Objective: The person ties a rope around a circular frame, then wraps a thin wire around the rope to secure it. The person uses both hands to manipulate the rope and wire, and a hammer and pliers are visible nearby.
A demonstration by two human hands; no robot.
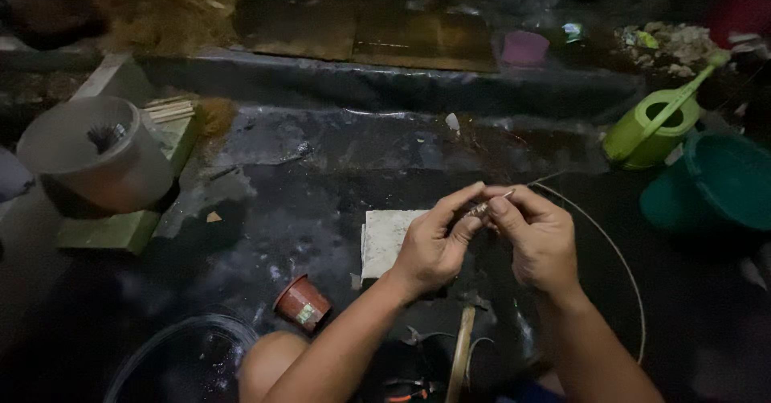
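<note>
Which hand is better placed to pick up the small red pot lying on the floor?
Left, probably. The left hand is on the side of the red pot; the right hand would cross over. Both now pinch a thin wire.

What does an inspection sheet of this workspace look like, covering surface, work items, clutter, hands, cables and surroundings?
Surface: dark wet plastic sheet, dimly lit.
Work items: thin wire looping right from the fingertips; a small piece pinched there, too small to tell.
Clutter: small brown pot on its side, white slab, grey round container, pliers.
Hands: left hand and right hand meet, pinching the wire.
Cables: nothing seen besides the wire.
Surroundings: green watering can, teal bucket, pink cup, fibre heap.
</note>
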